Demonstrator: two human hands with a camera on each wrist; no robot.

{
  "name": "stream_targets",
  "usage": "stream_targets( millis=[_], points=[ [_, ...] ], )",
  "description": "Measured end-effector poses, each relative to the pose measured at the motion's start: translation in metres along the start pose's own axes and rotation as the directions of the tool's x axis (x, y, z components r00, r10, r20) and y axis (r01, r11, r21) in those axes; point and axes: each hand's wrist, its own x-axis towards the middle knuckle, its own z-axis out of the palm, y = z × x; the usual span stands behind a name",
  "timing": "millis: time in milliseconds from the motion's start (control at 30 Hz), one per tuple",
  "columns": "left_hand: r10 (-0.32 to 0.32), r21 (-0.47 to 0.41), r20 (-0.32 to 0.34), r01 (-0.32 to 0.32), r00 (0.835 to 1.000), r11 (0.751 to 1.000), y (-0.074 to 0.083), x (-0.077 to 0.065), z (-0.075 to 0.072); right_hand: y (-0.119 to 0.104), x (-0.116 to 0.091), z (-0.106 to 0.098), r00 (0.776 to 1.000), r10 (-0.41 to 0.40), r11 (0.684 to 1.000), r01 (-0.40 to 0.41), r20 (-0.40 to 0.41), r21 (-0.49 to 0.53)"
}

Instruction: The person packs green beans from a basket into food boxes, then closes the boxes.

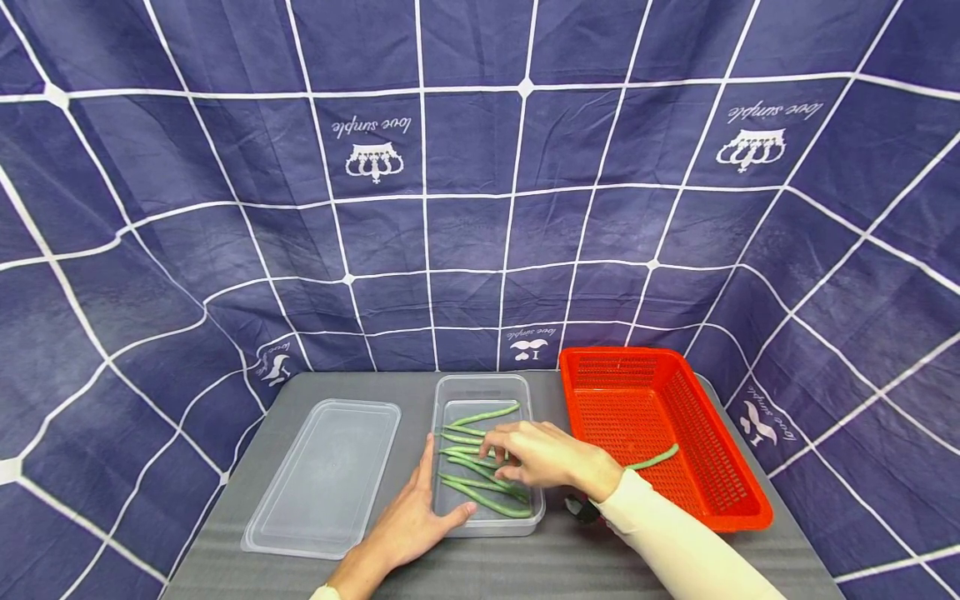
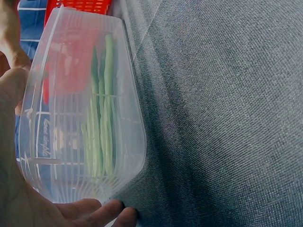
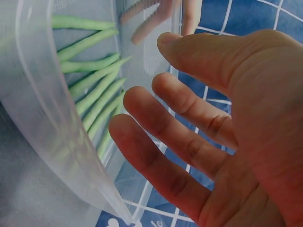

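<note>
A clear plastic container [image 1: 502,528] stands mid-table, with several green beans [image 1: 491,504] lying side by side across its floor. Along its left wall rests my left hand [image 1: 416,517], fingers straight and thumb at the front left corner. My right hand [image 1: 540,454] hovers over the container's right side, hiding some bean ends. In the right wrist view the right hand's fingers [image 3: 156,123] are loosely bent and apart, with nothing between them. Through the container's wall the beans [image 2: 102,118] also show in the left wrist view.
To the right stands a red perforated basket [image 1: 750,500] holding a green bean [image 1: 660,457], partly hidden by the right forearm. A translucent lid [image 1: 330,475] lies flat at the left. Blue checked cloth [image 1: 480,233] hangs behind the grey table.
</note>
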Motion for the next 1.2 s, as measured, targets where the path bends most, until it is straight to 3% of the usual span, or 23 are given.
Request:
stream_targets(
  millis=[1200],
  points=[
    [0.022,0.013,-0.026,-0.022,0.999,1.000,0.002,-0.001,-0.001,0.050,-0.061,-0.035,0.990,0.047,0.999,-0.045,-0.130,0.021]
  ],
)
